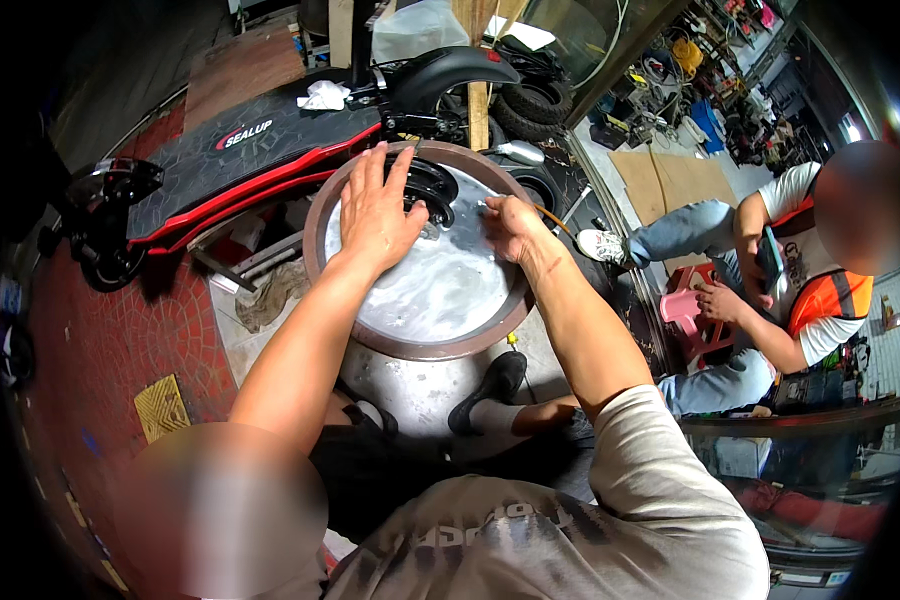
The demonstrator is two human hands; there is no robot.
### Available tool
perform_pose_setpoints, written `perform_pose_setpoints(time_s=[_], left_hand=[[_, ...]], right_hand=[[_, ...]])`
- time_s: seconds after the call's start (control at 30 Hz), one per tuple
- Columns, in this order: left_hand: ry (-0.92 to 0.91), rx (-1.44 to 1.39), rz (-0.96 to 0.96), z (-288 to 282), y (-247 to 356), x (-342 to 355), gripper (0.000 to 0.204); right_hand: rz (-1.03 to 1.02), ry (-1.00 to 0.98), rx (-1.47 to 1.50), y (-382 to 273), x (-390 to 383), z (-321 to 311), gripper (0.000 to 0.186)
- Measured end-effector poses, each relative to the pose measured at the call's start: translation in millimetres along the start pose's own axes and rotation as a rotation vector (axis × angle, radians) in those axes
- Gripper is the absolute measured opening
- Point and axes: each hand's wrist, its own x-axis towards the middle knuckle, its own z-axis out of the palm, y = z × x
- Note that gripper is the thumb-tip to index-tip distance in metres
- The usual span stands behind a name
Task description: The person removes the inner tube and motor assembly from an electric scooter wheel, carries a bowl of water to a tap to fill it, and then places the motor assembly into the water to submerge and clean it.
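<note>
A round brown basin (320, 225) with cloudy whitish water (440, 290) stands in front of me. A black, curved rubber tube or tyre (440, 185) lies partly in the water at the basin's far side; I cannot tell which it is. My left hand (378, 215) rests over it, fingers stretched out and thumb apart, hiding part of it. Above the water's right side, my right hand (510, 225) has its fingers curled in. What it holds, if anything, is hidden. A thin orange-brown hose (552, 217) shows just beyond this hand.
An electric scooter (240, 175) with a black deck and red edge stands beyond the basin to the left. Tyres (535, 105) lie behind the basin. At the right, a seated person in an orange vest (825, 300) holds a phone (770, 262) near a pink stool (685, 305).
</note>
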Motion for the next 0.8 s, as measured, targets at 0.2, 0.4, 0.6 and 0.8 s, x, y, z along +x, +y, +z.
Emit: perform_pose_setpoints(time_s=[0.2,0.4,0.6,0.8], left_hand=[[0.036,-0.033,-0.002,-1.8,-11.8,-7.0,0.080],[0.028,-0.008,-0.048,-4.4,-8.0,-7.5,0.081],[-0.034,-0.044,-0.134,-20.7,9.9,-6.4,0.080],[0.025,-0.093,-0.279,-47.6,2.5,-16.6,0.056]], right_hand=[[-0.076,-0.339,0.098,-54.9,-65.0,51.4,0.032],[-0.133,-0.202,-0.195,-57.8,-62.2,65.5,0.025],[-0.035,0.081,-0.129,-6.6,9.6,2.1,0.032],[-0.114,-0.340,0.138,-55.0,-65.5,51.2,0.036]])
